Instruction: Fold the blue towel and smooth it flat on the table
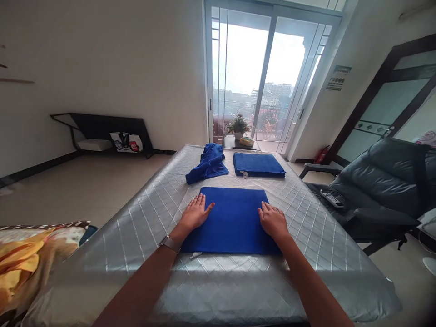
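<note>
Silvery covering with a diamond-quilted pattern dressed the tabletop, a band of shine running across its near part. Back from the near edge, about midway between the left and right edges, lay the folded blue cloth: deep royal blue, plain, soft-looking, and smoothed almost flat into a neat four-sided shape. White tag showed at its near edge, toward the left corner. The left hand rested on the cloth's left edge, wide, its thumb angled out over the blue; a grey band circled that wrist. The right hand lay along the right edge, also spread, its thumb turned toward the cloth's middle. Farther back, toward the tabletop's far left corner, a crumpled blue cloth sat in loose folds; toward the far right corner was a flat stack of folded blue cloths. Past the far edge, a potted plant stood before sliding glass doors.
</note>
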### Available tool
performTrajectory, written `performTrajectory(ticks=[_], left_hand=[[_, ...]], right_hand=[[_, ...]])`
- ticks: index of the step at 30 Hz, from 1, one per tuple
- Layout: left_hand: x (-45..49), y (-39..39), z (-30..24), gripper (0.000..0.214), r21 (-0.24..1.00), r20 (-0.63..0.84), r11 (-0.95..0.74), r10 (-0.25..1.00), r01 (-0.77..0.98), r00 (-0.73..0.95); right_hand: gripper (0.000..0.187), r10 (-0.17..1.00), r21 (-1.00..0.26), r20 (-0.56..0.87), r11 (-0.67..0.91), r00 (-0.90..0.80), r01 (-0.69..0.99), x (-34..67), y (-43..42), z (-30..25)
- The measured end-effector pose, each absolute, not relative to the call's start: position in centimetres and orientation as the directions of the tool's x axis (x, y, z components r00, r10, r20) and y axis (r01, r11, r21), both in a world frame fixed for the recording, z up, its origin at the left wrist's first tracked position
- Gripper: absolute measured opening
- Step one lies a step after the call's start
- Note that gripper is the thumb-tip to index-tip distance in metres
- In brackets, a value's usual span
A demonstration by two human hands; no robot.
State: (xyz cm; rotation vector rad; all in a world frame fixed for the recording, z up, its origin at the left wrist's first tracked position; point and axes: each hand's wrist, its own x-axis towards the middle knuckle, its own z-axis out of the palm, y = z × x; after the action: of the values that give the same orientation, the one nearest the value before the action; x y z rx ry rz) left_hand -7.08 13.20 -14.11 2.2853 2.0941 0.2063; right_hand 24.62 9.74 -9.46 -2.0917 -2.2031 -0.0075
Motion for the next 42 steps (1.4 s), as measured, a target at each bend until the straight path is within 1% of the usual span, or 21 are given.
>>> performTrajectory(ticks=[2, 5, 10, 16, 24, 28, 30, 32, 35, 37, 40, 42], left_hand=[[-7.0, 13.1, -14.1, 0.090, 0.117, 0.077, -0.090, 0.994, 0.989, 0.081], [-7.1, 13.1, -14.3, 0.089, 0.116, 0.089, -0.094, 0.992, 0.989, 0.084], [-7.5, 13.1, -14.7, 0.086, 0.101, 0.108, -0.098, 0.990, 0.990, 0.087], [-7.9, 13.2, -14.8, 0.087, 0.086, 0.100, -0.088, 0.992, 0.992, 0.079], [-8.9, 14.2, -15.0, 0.087, 0.094, 0.131, -0.058, 0.990, 0.994, 0.045], [-9.0, 14.1, -14.3, 0.087, 0.093, 0.137, -0.057, 0.990, 0.994, 0.044], [-8.2, 13.7, -13.6, 0.087, 0.091, 0.145, -0.116, 0.984, 0.989, 0.102], [-6.5, 13.3, -12.9, 0.086, 0.090, 0.131, -0.245, 0.964, 0.965, 0.233], [-1.8, 13.3, -11.9, 0.082, 0.112, 0.037, -0.479, 0.877, 0.870, 0.479], [2.2, 14.1, -11.4, 0.080, 0.127, 0.004, -0.582, 0.810, 0.804, 0.586], [8.1, 16.2, -10.9, 0.079, 0.126, 0.081, -0.651, 0.759, 0.748, 0.646], [10.9, 17.6, -11.1, 0.079, 0.155, 0.093, -0.605, 0.796, 0.781, 0.598]], right_hand=[[0.059, 0.995, -0.080, 0.075, 0.071, -0.065, 0.994, 24.4, 11.5, -8.8], [0.059, 0.995, -0.125, 0.026, 0.101, -0.098, 0.987, 24.1, 14.8, -8.5], [0.063, 0.994, -0.153, -0.013, 0.104, -0.107, 0.983, 24.4, 18.4, -10.3], [0.065, 0.997, -0.182, -0.007, 0.080, -0.083, 0.980, 24.9, 18.9, -12.1], [0.064, 0.999, -0.247, 0.022, 0.053, -0.049, 0.968, 24.5, 18.5, -11.7], [0.064, 0.999, -0.276, 0.037, 0.045, -0.036, 0.960, 24.5, 18.2, -11.6], [0.063, 0.998, -0.287, 0.042, 0.046, -0.036, 0.957, 24.5, 18.1, -11.6], [0.063, 0.999, -0.291, 0.042, 0.043, -0.032, 0.956, 24.5, 18.1, -11.6], [0.063, 0.998, -0.288, 0.044, 0.044, -0.033, 0.957, 24.5, 18.3, -11.7], [0.062, 0.998, -0.281, 0.052, 0.048, -0.035, 0.959, 24.6, 18.3, -11.7], [0.061, 0.996, -0.254, 0.064, 0.072, -0.057, 0.964, 24.9, 18.3, -11.8], [0.060, 0.995, -0.235, 0.069, 0.091, -0.077, 0.968, 25.1, 18.3, -12.0]])
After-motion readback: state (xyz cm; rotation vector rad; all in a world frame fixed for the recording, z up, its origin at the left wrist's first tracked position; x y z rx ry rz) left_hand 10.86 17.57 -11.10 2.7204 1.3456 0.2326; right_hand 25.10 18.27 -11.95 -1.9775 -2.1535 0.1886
